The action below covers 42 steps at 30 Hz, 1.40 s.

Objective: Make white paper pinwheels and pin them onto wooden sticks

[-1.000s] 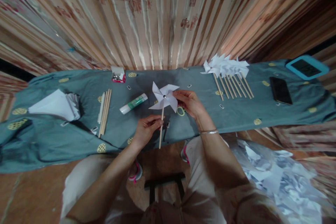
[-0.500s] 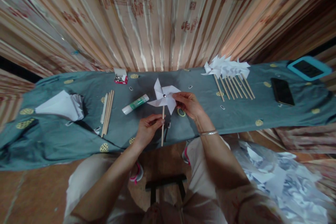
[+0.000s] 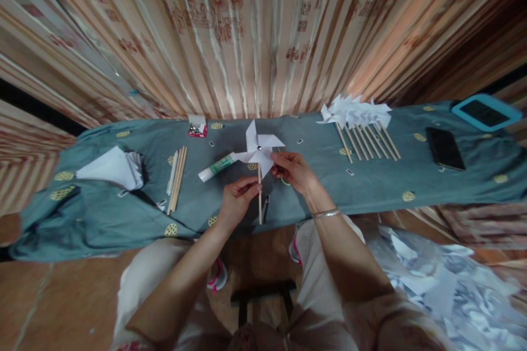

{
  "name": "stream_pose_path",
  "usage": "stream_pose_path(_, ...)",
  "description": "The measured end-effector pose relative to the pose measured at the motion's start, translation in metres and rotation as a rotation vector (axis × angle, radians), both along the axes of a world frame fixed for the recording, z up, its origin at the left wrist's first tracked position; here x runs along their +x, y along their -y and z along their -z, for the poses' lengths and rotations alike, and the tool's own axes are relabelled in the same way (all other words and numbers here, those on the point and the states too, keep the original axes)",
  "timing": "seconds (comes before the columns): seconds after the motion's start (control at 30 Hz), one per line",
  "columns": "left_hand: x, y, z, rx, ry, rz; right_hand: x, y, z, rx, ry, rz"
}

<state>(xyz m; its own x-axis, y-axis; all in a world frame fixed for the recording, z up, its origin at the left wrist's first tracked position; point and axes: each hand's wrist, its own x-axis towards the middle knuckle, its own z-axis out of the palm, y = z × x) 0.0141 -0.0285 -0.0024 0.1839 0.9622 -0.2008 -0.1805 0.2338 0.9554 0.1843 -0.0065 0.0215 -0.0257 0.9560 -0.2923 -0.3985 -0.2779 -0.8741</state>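
A white paper pinwheel [image 3: 254, 145] on a thin wooden stick [image 3: 260, 208] is held up over the middle of the table, a shiny pin at its centre. My left hand [image 3: 237, 200] pinches the stick below the blades. At the right side of the pinwheel, the fingers of my right hand [image 3: 294, 171] are closed on a lower blade. A glue stick [image 3: 216, 167] with a green label lies just left of the blades. Partly hidden under my right hand is a yellow-green ring [image 3: 285, 181], perhaps a scissors handle.
Loose wooden sticks [image 3: 178, 181] and folded white paper [image 3: 111, 169] lie left, with a small red box of pins [image 3: 197, 127] behind. Several pinwheels [image 3: 358, 112], a phone [image 3: 444, 148] and a blue-framed tablet [image 3: 486, 112] are right. A bag of white paper pieces [image 3: 444, 285] stands lower right.
The blades have turned slightly and the pinwheel is held at nearly the same place. Both hands keep their holds. The whole view has shifted a little.
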Motion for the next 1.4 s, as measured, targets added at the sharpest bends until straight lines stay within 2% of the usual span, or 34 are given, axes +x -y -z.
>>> stream_pose_path(0.3,0.004,-0.006,-0.02,0.057,0.094,-0.084,-0.001,0.025,-0.002,0.149,0.285,-0.108)
stream_pose_path(0.47,0.009,-0.009,-0.028,0.071,0.135,-0.132,-0.01,0.036,-0.003,0.196,0.309,-0.196)
stream_pose_path(0.73,0.018,-0.011,-0.024,0.086,0.135,-0.13,-0.01,0.037,0.011,0.261,0.395,-0.14)
stream_pose_path(0.83,0.021,-0.013,-0.022,0.1,0.124,-0.137,-0.013,0.04,0.013,0.276,0.546,-0.137)
stream_pose_path(0.93,0.023,-0.011,-0.022,0.11,0.139,-0.118,-0.01,0.044,0.007,0.315,0.778,-0.118)
stream_pose_path(1.03,0.023,-0.007,-0.022,0.116,0.149,-0.062,0.011,0.043,-0.004,0.301,1.064,-0.071)
stream_pose_path(1.13,0.024,0.0,-0.018,0.101,0.131,-0.021,0.05,0.035,-0.013,0.1,1.487,-0.089)
stream_pose_path(1.27,0.028,0.008,-0.012,0.095,0.093,0.045,0.107,0.017,-0.014,-0.071,1.698,-0.032)
stream_pose_path(1.4,0.031,0.011,-0.01,0.098,0.071,0.09,0.144,-0.001,-0.006,-0.194,1.834,-0.043)
